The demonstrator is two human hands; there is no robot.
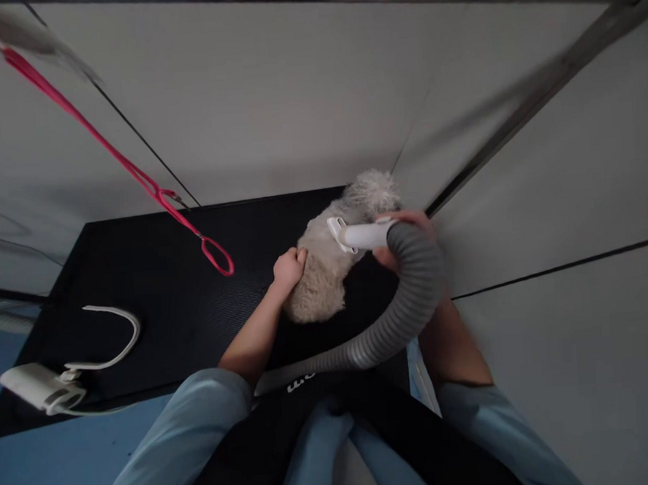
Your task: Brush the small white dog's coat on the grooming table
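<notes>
A small dog with curly cream fur stands on the black table, its fluffy white end toward the wall. My left hand is closed on the fur at the dog's left side. Wrapped round the white dryer nozzle is my right hand, partly hidden behind the nozzle and its grey hose. The flat nozzle head rests at or just over the dog's back; contact is hard to tell. The ribbed grey hose curves from the nozzle down across my front.
A pink loop leash hangs over the black table on the left. A white device with a curved arm is at the table's left front corner. Pale walls rise behind and at the right.
</notes>
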